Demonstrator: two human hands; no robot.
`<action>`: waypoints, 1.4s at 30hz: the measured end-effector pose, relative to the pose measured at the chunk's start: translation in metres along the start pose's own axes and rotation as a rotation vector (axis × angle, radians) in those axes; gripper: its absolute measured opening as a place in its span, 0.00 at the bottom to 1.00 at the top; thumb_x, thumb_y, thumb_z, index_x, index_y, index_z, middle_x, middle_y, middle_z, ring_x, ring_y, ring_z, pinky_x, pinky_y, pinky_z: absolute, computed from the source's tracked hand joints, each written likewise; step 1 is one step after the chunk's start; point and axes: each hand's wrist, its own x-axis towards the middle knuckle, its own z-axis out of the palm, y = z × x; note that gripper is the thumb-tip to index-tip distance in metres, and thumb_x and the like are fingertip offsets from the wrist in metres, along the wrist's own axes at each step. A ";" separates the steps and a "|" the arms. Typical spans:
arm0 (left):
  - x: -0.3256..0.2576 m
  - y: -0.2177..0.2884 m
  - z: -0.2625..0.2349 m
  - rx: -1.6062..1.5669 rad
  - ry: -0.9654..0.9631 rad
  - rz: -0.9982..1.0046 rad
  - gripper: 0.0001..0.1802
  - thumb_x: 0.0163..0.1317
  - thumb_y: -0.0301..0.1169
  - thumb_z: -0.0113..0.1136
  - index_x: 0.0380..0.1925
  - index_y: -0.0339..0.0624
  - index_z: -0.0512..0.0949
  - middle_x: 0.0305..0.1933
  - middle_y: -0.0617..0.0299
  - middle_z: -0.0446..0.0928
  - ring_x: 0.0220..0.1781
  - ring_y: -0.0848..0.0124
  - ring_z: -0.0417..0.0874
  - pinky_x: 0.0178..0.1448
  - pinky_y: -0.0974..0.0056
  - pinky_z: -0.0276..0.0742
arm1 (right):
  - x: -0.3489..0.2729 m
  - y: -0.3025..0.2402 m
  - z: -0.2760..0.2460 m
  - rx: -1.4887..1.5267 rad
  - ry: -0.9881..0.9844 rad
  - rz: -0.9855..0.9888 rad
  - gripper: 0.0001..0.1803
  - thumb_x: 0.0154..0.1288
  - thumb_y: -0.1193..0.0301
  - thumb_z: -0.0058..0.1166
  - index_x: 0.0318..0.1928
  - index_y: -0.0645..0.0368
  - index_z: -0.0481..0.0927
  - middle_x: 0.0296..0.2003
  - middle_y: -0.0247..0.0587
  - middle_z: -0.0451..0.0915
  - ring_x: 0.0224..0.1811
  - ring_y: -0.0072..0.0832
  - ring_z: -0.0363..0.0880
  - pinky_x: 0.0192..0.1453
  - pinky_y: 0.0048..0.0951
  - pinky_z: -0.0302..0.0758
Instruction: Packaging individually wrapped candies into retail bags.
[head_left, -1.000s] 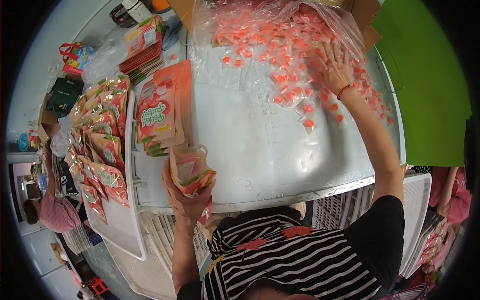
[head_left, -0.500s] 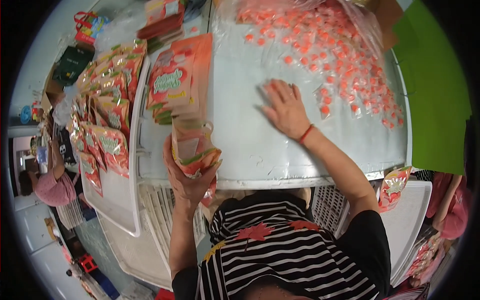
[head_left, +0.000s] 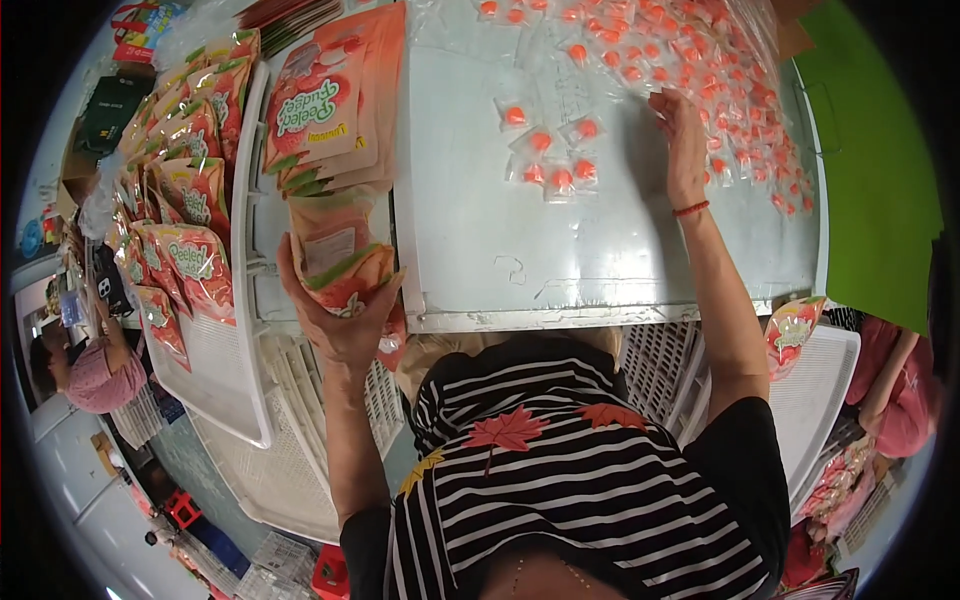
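Note:
My left hand (head_left: 340, 315) grips an upright red printed pouch (head_left: 345, 275) from below and the side, near the table's front edge. The pouch's mouth gapes at the top, and its inside is partly hidden. My right hand (head_left: 682, 145) reaches, fingers outstretched and slightly bent, to the edge of a large spread of clear-wrapped orange-red sweets (head_left: 735, 120). Nothing shows in it, though some fingers are hidden. Between my hands lies a small group of wrapped sweets (head_left: 560, 177). Just beyond the held pouch is a stack of flat pouches (head_left: 325, 90).
A white tray (head_left: 215, 365) of filled pouches stands left of the table (head_left: 480, 240). Another white tray (head_left: 825, 390) and a pouch (head_left: 793, 335) are at the right. Other people (head_left: 105, 375) are at both sides. A green surface (head_left: 870, 190) lies beyond the table's right edge.
My right hand has swung right from mid-table to the sweets, and a small group of sweets now shows where it was. My left hand still holds the pouch. The view has shifted.

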 end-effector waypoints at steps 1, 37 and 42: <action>-0.002 -0.007 -0.002 0.017 0.019 -0.005 0.60 0.33 0.29 0.79 0.66 0.36 0.50 0.61 0.45 0.62 0.60 0.56 0.69 0.63 0.57 0.67 | -0.012 -0.011 0.009 -0.310 0.001 -0.081 0.23 0.73 0.58 0.35 0.56 0.63 0.68 0.52 0.44 0.73 0.57 0.35 0.70 0.63 0.34 0.63; 0.006 0.008 0.015 -0.017 -0.028 0.060 0.60 0.32 0.24 0.78 0.66 0.38 0.50 0.61 0.49 0.62 0.61 0.59 0.66 0.65 0.58 0.64 | -0.050 0.009 -0.035 -0.671 -0.131 -0.375 0.23 0.71 0.59 0.38 0.60 0.56 0.69 0.62 0.41 0.66 0.67 0.37 0.60 0.68 0.42 0.54; 0.002 -0.010 0.010 0.003 0.001 0.044 0.60 0.31 0.23 0.77 0.66 0.37 0.50 0.61 0.49 0.62 0.61 0.59 0.67 0.65 0.59 0.64 | -0.040 0.008 -0.095 0.703 0.235 0.170 0.21 0.75 0.59 0.33 0.57 0.60 0.68 0.55 0.45 0.73 0.58 0.31 0.71 0.61 0.35 0.66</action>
